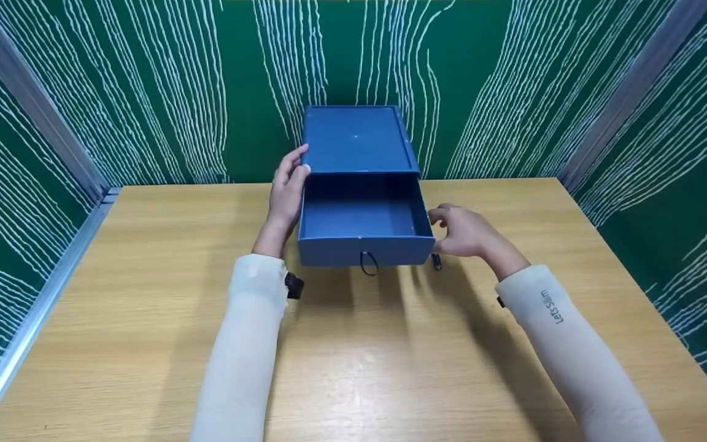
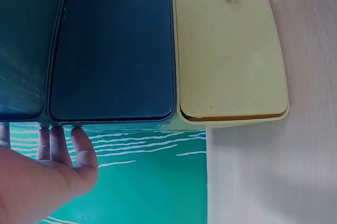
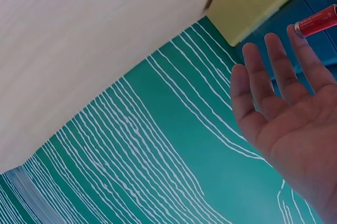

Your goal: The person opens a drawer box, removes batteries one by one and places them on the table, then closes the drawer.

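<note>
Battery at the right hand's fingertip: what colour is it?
The part showing is red with small pale writing; the right wrist view shows the battery best.

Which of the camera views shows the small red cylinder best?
The right wrist view: the right hand holds the small red cylinder, printing visible, though the frame edge cuts it. In the head view I cannot make it out; the left wrist view lacks it.

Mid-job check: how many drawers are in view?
3: the pulled-out top drawer, a shut blue drawer below it, and the yellow drawer beneath that. I can't rule out others being hidden.
</note>
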`<state>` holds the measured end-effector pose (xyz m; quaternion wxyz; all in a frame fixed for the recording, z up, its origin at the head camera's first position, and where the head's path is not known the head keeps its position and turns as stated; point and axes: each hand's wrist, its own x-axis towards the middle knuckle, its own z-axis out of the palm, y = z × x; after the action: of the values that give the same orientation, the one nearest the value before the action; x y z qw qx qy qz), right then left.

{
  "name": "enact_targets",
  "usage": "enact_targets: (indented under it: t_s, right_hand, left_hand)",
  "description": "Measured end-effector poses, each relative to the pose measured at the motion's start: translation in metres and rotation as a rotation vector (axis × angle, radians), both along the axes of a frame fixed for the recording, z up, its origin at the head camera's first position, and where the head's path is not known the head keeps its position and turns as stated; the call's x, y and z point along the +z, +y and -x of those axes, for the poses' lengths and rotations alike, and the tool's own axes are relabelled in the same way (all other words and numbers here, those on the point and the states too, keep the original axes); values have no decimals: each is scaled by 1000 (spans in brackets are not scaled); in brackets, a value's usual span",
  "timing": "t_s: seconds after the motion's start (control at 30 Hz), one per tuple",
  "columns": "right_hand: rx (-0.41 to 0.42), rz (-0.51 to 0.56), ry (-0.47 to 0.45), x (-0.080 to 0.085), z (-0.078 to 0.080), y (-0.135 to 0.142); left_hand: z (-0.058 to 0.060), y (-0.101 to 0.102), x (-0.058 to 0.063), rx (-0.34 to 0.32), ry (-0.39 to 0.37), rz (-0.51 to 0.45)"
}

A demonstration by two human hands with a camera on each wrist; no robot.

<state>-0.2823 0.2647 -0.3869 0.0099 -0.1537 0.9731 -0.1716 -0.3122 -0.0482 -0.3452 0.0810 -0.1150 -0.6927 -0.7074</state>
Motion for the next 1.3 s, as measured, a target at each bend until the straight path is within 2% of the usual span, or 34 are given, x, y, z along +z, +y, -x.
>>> enact_targets:
  t_s: [0.43, 0.67, 0.83, 1.03, 1.3]
  right_hand:
    - [6, -6, -6, -25, 1, 1]
    - [7, -11, -29, -33, 2, 0]
    - [-2, 2, -29, -39, 4, 3]
    - [-29, 19, -58, -45, 7, 9]
    - [-49, 13, -88, -52, 9, 11]
  left_hand:
    - [1, 2, -4, 4, 10, 19]
    - [13, -1, -16, 6, 0, 3]
    - [17, -1, -20, 14, 21, 1]
    - [15, -1, -16, 15, 32, 4]
    - [1, 1, -2, 13, 29, 0]
